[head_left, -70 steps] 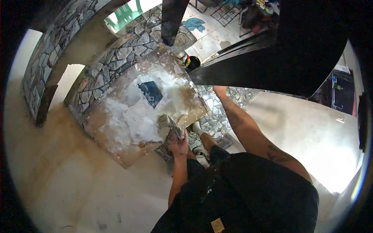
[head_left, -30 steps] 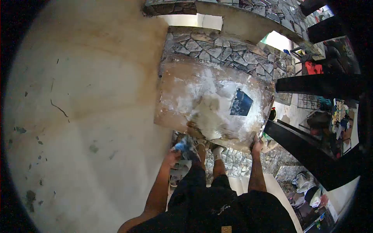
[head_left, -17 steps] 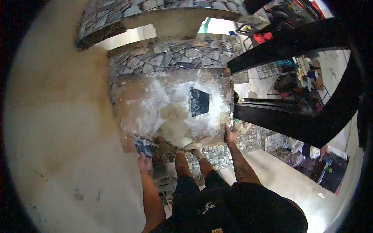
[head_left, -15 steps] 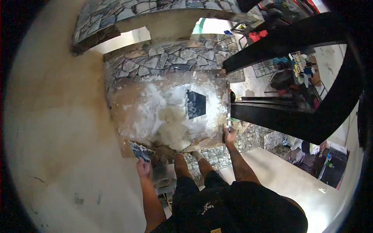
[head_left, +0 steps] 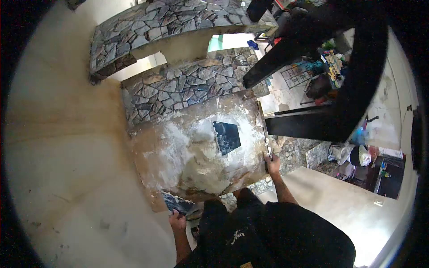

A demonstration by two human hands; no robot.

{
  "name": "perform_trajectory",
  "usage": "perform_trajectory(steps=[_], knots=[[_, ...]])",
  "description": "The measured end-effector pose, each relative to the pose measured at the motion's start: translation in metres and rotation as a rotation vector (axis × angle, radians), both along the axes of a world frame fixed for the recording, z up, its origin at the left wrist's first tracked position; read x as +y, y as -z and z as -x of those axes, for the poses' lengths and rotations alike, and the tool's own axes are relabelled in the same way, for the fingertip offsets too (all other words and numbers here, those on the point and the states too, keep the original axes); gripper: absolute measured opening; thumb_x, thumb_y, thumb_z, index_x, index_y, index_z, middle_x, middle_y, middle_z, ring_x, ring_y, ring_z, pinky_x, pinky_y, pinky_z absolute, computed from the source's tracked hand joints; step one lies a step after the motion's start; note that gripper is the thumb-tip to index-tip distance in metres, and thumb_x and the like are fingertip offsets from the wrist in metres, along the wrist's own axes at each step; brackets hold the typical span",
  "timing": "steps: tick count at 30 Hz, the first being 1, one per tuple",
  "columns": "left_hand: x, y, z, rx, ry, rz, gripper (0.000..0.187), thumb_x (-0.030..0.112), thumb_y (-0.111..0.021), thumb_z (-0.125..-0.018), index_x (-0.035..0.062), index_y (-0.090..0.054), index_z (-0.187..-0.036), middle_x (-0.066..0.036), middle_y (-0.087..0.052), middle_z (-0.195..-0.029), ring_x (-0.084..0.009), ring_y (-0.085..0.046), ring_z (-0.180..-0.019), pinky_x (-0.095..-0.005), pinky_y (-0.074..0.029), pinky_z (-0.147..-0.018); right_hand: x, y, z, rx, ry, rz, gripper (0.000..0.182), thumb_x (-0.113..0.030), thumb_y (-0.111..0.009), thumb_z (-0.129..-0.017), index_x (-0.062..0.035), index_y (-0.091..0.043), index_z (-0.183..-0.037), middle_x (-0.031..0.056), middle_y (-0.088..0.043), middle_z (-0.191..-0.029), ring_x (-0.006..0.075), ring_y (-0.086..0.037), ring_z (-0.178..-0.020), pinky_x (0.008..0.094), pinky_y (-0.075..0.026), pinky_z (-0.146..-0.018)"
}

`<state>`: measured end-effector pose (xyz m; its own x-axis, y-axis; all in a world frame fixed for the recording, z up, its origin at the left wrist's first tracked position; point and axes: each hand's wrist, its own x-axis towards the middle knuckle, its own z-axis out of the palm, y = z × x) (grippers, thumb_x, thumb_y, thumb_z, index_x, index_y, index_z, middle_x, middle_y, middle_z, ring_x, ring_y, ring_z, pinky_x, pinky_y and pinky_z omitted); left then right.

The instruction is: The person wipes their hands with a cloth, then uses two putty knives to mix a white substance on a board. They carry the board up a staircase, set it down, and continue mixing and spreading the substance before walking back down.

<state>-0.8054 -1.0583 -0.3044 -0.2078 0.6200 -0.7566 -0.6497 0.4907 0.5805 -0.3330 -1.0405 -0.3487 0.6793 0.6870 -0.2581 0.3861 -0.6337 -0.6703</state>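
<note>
My left hand [head_left: 178, 220] is closed on the handle of a wide scraper [head_left: 177, 203]. Its dark blade, with pale paste along the edge, is at the near left corner of a brown board [head_left: 147, 161]. At the board's right edge, my right hand [head_left: 273, 164] is closed; a narrow piece shows above the fingers, and I cannot tell what it is. A mound of beige putty [head_left: 203, 167] sits mid-board, with white powder [head_left: 176, 134] smeared around it. Beyond the mound lies a dark trapezoid blade [head_left: 227, 137], dusted white.
Behind the board stands a stone-clad ledge [head_left: 178, 82], with another stone-faced shelf [head_left: 178, 22] above. A plain plastered wall [head_left: 67, 156] rises at left. A black frame [head_left: 308, 123] stands at right. Beyond it are a cluttered table [head_left: 333, 67] and a dark cabinet [head_left: 380, 176].
The view has tilted, so the board appears lower and turned. My left hand and scraper have come closer to the board's near edge; my right hand stays at its right edge.
</note>
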Motion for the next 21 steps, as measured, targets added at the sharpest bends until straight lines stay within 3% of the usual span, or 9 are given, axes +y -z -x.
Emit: perform_trajectory(steps=[1,3,4,6,8,10,14,17,21], knots=[[0.011,-0.015,-0.009,-0.042,-0.03,-0.064,0.01,0.001,-0.05,-0.085,0.0053,-0.052,-0.093,-0.004,-0.054,-0.084,-0.017,-0.054,-0.074,-0.0324,-0.047,-0.071,0.002,0.002,-0.002,-0.021,-0.007,0.009,0.028,-0.028,-0.063,-0.074,0.0002,-0.061,-0.075,0.0115,-0.059,-0.062,0.0219,-0.053,-0.057,0.0357,-0.04,-0.055],[-0.029,0.041,0.056,0.269,0.472,0.177,0.013,0.001,-0.049,-0.085,0.0032,-0.052,-0.097,-0.006,-0.055,-0.089,-0.0204,-0.056,-0.081,-0.0352,-0.046,-0.077,-0.002,0.008,-0.009,-0.056,-0.013,0.032,0.031,-0.031,-0.062,-0.074,0.0,-0.062,-0.078,0.0132,-0.06,-0.065,0.0249,-0.055,-0.06,0.0366,-0.041,-0.058],[-0.025,0.021,0.03,0.063,0.193,0.065,0.012,0.002,-0.049,-0.086,0.0027,-0.051,-0.097,-0.007,-0.055,-0.09,-0.0208,-0.056,-0.081,-0.0351,-0.046,-0.075,0.0,-0.009,-0.009,0.016,-0.023,0.023,0.034,-0.034,-0.061,-0.075,0.0,-0.062,-0.079,0.0109,-0.059,-0.063,0.0214,-0.053,-0.058,0.036,-0.041,-0.058],[-0.018,0.008,0.018,0.107,0.158,-0.203,0.014,0.005,-0.05,-0.086,0.0019,-0.05,-0.1,-0.007,-0.056,-0.093,-0.0216,-0.056,-0.081,-0.0345,-0.047,-0.071,-0.004,-0.027,-0.004,0.039,0.011,0.014,0.035,-0.034,-0.061,-0.074,0.0,-0.062,-0.081,0.0099,-0.057,-0.062,0.0192,-0.051,-0.058,0.0353,-0.042,-0.059],[-0.025,0.025,0.028,0.668,0.586,-0.468,0.022,0.008,-0.053,-0.086,0.0015,-0.049,-0.106,-0.007,-0.056,-0.096,-0.0222,-0.057,-0.08,-0.0335,-0.048,-0.067,-0.003,-0.027,-0.002,0.116,-0.008,-0.01,0.032,-0.029,-0.062,-0.075,0.0006,-0.062,-0.085,0.006,-0.056,-0.062,0.0157,-0.048,-0.058,0.0333,-0.042,-0.059],[-0.057,0.1,0.077,-0.185,0.218,-0.24,0.035,0.011,-0.057,-0.084,0.0011,-0.045,-0.116,-0.008,-0.057,-0.102,-0.0226,-0.057,-0.086,-0.0342,-0.049,-0.073,0.0,-0.019,0.003,0.16,0.035,-0.18,0.033,-0.03,-0.065,-0.074,0.0022,-0.063,-0.083,0.0105,-0.06,-0.065,0.0187,-0.053,-0.06,0.033,-0.043,-0.06],[-0.037,0.044,0.049,-0.111,0.229,-0.234,0.042,0.011,-0.061,-0.081,0.0026,-0.045,-0.118,-0.008,-0.057,-0.105,-0.0235,-0.056,-0.094,-0.0381,-0.046,-0.085,-0.025,0.044,-0.014,0.025,0.036,-0.083,0.033,-0.032,-0.066,-0.074,-0.0009,-0.066,-0.085,0.0145,-0.064,-0.074,0.024,-0.059,-0.068,0.0365,-0.045,-0.066],[-0.03,0.054,0.032,-0.206,0.112,-0.489,0.043,0.011,-0.062,-0.079,0.0023,-0.045,-0.118,-0.009,-0.055,-0.109,-0.025,-0.054,-0.101,-0.04,-0.044,-0.091,-0.012,-0.019,0.016,-0.01,0.025,-0.098,0.032,-0.031,-0.066,-0.075,-0.0031,-0.067,-0.092,0.0159,-0.066,-0.079,0.0254,-0.061,-0.074,0.0376,-0.045,-0.07],[-0.029,0.037,0.02,-0.247,-0.054,-0.531,0.043,-0.001,-0.055,-0.074,0.0019,-0.047,-0.116,-0.013,-0.053,-0.115,-0.0277,-0.051,-0.107,-0.0449,-0.039,-0.097,-0.018,-0.02,0.017,0.093,-0.039,-0.173,0.036,-0.028,-0.065,-0.077,0.0027,-0.064,-0.095,0.0159,-0.066,-0.081,0.0239,-0.061,-0.074,0.0352,-0.045,-0.072]])
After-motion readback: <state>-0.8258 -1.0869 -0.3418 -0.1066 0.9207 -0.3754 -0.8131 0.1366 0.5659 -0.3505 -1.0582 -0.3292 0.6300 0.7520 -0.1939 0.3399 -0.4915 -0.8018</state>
